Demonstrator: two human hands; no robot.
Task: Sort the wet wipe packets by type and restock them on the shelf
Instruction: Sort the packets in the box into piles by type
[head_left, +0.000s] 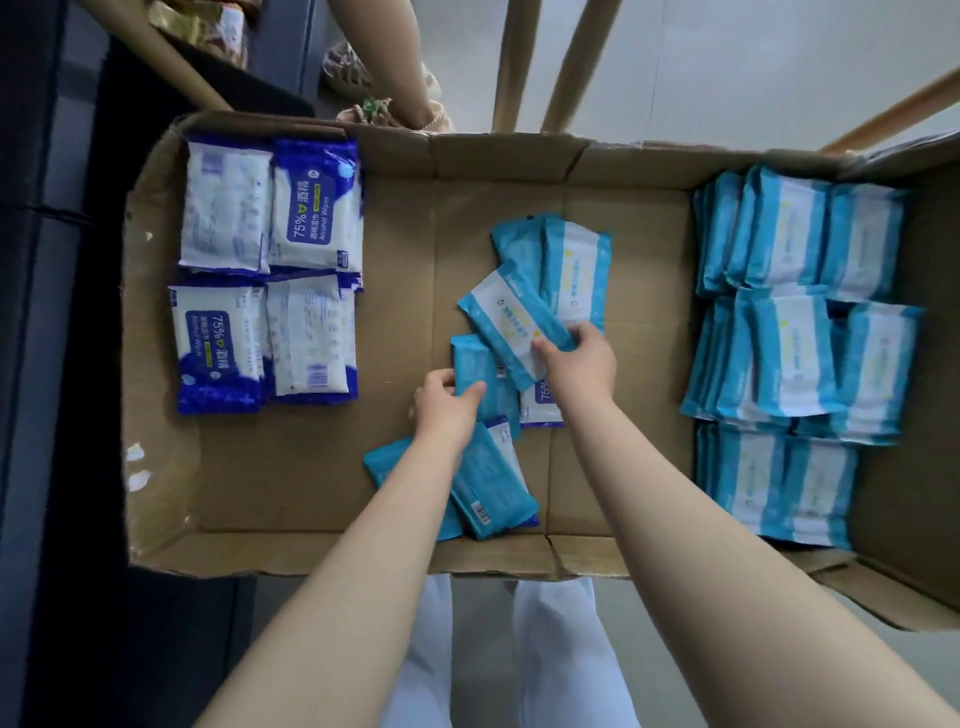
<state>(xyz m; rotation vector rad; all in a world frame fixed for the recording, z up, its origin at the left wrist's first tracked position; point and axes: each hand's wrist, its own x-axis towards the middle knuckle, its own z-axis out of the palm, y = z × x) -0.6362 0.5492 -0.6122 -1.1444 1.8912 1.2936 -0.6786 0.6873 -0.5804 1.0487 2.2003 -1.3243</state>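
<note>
A shallow cardboard box (291, 483) holds wet wipe packets. Several dark blue alcohol wipe packets (270, 270) lie grouped at its left. Light blue packets stand in stacked rows (795, 353) along the right side. In the middle lies a loose pile of light blue packets (566, 265), with one dark blue packet (543, 402) partly buried under them. My right hand (579, 361) pinches the near end of a light blue packet (506, 322). My left hand (447, 402) grips the edge of another light blue packet (475, 371) beside it.
Another person's leg and sandalled foot (400, 104) stand just beyond the box's far wall. Wooden legs of furniture (545, 62) rise behind the box. A dark cabinet or shelf (52, 312) runs along the left. Two more light blue packets (488, 483) lie near the front wall.
</note>
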